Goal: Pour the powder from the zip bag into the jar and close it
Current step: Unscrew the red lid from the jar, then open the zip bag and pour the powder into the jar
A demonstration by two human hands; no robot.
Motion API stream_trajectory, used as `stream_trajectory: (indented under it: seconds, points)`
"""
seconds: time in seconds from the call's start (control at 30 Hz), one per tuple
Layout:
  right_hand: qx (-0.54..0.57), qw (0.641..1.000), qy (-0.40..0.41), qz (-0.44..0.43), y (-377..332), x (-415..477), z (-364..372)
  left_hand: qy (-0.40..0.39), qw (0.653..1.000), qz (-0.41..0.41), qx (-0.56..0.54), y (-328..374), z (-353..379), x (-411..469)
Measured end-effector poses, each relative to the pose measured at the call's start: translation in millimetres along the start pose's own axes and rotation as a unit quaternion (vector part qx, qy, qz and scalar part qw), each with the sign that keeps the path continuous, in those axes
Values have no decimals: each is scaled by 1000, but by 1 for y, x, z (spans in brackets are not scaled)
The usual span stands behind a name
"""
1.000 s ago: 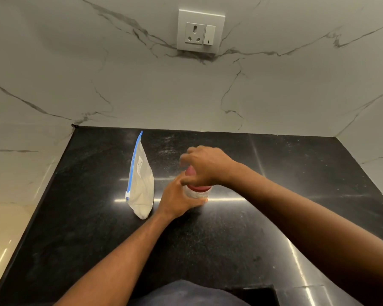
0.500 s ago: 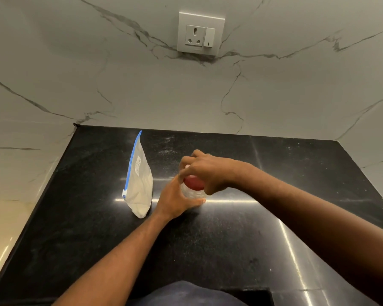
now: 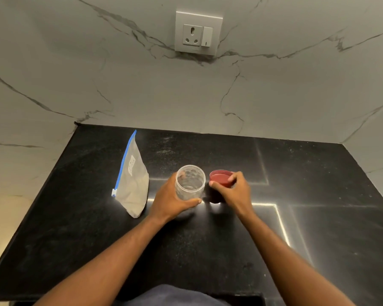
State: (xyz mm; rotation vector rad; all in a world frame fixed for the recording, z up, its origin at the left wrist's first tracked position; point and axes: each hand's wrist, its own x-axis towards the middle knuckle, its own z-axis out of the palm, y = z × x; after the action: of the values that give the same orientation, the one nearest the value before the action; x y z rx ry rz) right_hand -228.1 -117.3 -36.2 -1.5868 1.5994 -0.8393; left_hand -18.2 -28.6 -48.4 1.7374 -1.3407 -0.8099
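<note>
Honestly, not much to read: the zip bag (image 3: 134, 182) has a small white label (image 3: 131, 165) on its side with rows of print, way too tiny to make out. No brand that I can spot on the jar (image 3: 190, 182) or the lid (image 3: 220, 177).

Surface is a glossy black speckled worktop (image 3: 318, 217) with bright light streaks reflecting off it. It's tucked into a corner of grey-veined marble wall (image 3: 75, 74), and a white socket (image 3: 198, 33) with a switch sits up high.

The bag stands upright at the left, just beside the jar but not touching it. It has pale powder (image 3: 133, 195) in the bottom and a blue zip strip with a white slider (image 3: 113, 192).

The clear jar stands open mid-worktop. The left hand (image 3: 170, 199) grips it, fingers curled round the back and thumb across the front near the base. The right hand (image 3: 237, 193) pinches the red lid by its rim between thumb and fingers (image 3: 237, 176), tilted, just right of the jar. Can't tell if the lid touches the worktop.

Some dark fabric (image 3: 170, 294) shows at the bottom edge.
</note>
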Motion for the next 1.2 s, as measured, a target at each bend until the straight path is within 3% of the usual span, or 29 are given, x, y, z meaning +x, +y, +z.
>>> stream_trajectory:
  seconds: [0.17, 0.23, 0.37, 0.47, 0.6, 0.73, 0.9, 1.03, 1.2]
  points:
    - [-156, 986, -31, -44, 29, -10, 14, 14, 1000, -21, -16, 4, -1, -6]
    - [-168, 984, -45, -40, 26, -10, 15, 2, 999, -32, -6, 7, -5, -8]
    - [-101, 992, -24, -78, -3, -12, 3, 25, 998, -63, 14, 29, -24, -30]
    - [-32, 987, 5, -155, -48, -19, -2, 83, 996, -20, -17, 51, -49, -57]
    - [26, 959, -34, -281, -125, -40, 3, 145, 988, 52, -24, 81, -92, -97]
    - [23, 889, -139, -435, -184, -60, 21, 252, 963, 96, 25, 82, -126, -127]
    - [-177, 761, -352, -516, -229, -65, 56, 325, 945, 17, 13, 50, -136, -142]
    - [-290, 674, -395, -553, -243, -62, 75, 316, 948, -39, -10, 32, -132, -135]
    - [-314, 636, -414, -571, -254, -62, 79, 326, 944, -47, 10, 23, -129, -127]
